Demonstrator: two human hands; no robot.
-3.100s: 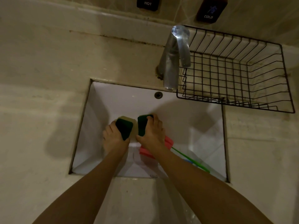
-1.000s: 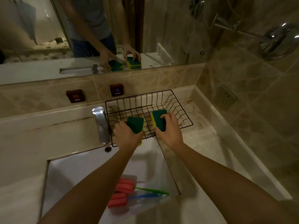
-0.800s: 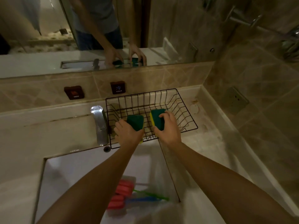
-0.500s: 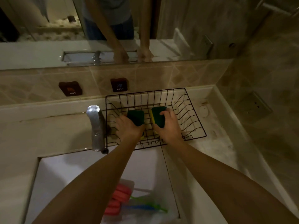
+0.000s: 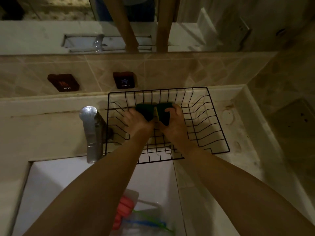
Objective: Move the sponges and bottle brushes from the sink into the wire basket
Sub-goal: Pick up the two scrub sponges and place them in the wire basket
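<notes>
Both my hands are down inside the black wire basket (image 5: 211, 126) on the counter to the right of the tap. My left hand (image 5: 136, 123) grips a dark green sponge (image 5: 144, 110). My right hand (image 5: 173, 123) grips a second green sponge with a yellow side (image 5: 164, 114). The two sponges sit side by side, almost touching, near the basket's back. In the white sink (image 5: 153, 181) below, bottle brushes with red-pink foam heads (image 5: 123, 208) and green and blue handles (image 5: 150, 223) lie in clear packaging, partly hidden by my left forearm.
A chrome tap (image 5: 91, 133) stands just left of the basket, over the sink's back edge. HOT (image 5: 63, 82) and COLD (image 5: 125, 80) controls sit on the tiled wall, with a mirror above. The stone counter runs right to a tiled side wall.
My hands have carried the two sponges from the sink up and over the basket rim, then lowered them deeper toward the basket's back. The view has tilted down.
</notes>
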